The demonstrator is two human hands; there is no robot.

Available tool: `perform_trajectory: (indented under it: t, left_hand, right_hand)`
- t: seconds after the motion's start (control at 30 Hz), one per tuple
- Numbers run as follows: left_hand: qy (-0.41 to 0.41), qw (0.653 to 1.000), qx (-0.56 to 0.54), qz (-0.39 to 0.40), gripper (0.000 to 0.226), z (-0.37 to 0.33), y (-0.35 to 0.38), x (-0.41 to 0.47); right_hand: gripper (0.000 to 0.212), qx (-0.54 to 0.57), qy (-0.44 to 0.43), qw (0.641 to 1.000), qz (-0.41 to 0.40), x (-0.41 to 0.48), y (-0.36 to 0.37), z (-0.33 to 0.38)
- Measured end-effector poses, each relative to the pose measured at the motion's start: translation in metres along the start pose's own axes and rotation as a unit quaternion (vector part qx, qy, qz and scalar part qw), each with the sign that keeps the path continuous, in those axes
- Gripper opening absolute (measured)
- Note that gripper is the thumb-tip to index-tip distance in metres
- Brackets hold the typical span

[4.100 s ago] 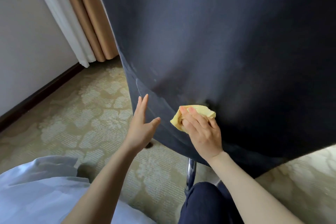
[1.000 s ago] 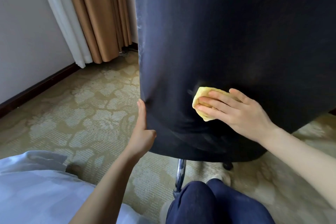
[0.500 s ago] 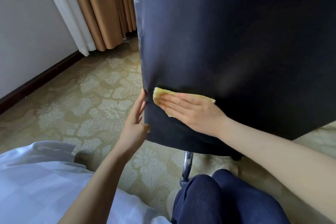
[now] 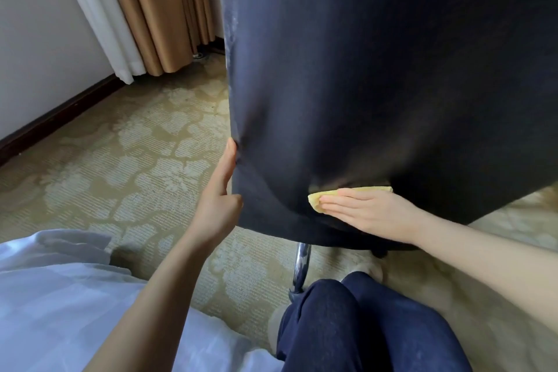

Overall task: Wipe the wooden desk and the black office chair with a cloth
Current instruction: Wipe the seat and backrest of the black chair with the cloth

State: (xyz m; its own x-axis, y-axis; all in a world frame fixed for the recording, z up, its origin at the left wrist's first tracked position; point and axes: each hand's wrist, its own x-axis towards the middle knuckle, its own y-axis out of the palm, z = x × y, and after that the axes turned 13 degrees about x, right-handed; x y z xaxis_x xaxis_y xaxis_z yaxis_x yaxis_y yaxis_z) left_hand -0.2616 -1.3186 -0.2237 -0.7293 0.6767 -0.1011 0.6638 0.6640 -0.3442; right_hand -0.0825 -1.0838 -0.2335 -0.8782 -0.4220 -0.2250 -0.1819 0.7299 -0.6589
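The back of the black office chair (image 4: 377, 75) fills the upper right of the head view. My right hand (image 4: 368, 211) lies flat on its lower part, fingers straight, pressing a yellow cloth (image 4: 320, 198) against the fabric; only the cloth's top and left edges show around the hand. My left hand (image 4: 219, 199) holds the chair back's left edge, thumb on the rear face and fingers curled behind it. The wooden desk is out of sight.
A chrome chair leg (image 4: 300, 266) comes down under the seat back. My knees in dark trousers (image 4: 362, 326) are below it. Patterned beige carpet (image 4: 136, 160) spreads left. Tan and white curtains (image 4: 145, 9) and a wall with a dark skirting board stand at the back left.
My right hand has slid the cloth rightward and down along the lower chair back, now flatter. My left hand stays on the chair's left edge.
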Motion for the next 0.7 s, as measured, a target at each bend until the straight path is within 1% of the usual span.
perform_trajectory:
  t: [0.07, 0.17, 0.27, 0.33, 0.43, 0.53, 0.6, 0.7]
  left_hand:
    - [-0.005, 1.0, -0.015, 0.001, 0.103, -0.001, 0.0, -0.001]
    - [-0.01, 0.999, -0.035, 0.01, 0.102, -0.004, -0.001, -0.002]
    - [-0.008, 0.999, -0.04, 0.017, 0.101, -0.005, -0.003, -0.003]
    - [-0.004, 0.999, -0.042, 0.023, 0.101, -0.004, -0.006, -0.003]
    - [-0.005, 0.998, -0.055, 0.036, 0.099, -0.001, -0.013, -0.002]
    - [-0.017, 0.996, -0.076, 0.037, 0.095, 0.006, -0.014, -0.003]
    - [-0.039, 0.996, -0.078, 0.025, 0.091, 0.016, -0.015, -0.006]
    - [-0.074, 0.995, -0.068, 0.004, 0.084, 0.038, -0.017, -0.011]
  right_hand:
    - [0.062, 0.016, 0.025, 0.999, -0.022, -0.005, -0.014, -0.013]
    - [0.049, 0.025, 0.047, 0.996, -0.071, -0.001, -0.04, -0.034]
    - [0.046, 0.049, 0.093, 0.986, -0.127, 0.015, -0.068, -0.052]
    - [0.044, 0.061, 0.124, 0.975, -0.176, 0.03, -0.087, -0.063]
    - [0.042, 0.049, 0.162, 0.954, -0.248, 0.06, -0.11, -0.077]
    - [0.039, 0.056, 0.212, 0.929, -0.3, 0.099, -0.12, -0.079]
    - [0.04, 0.068, 0.236, 0.924, -0.295, 0.125, -0.118, -0.073]
    - [0.046, 0.068, 0.237, 0.943, -0.221, 0.152, -0.102, -0.055]
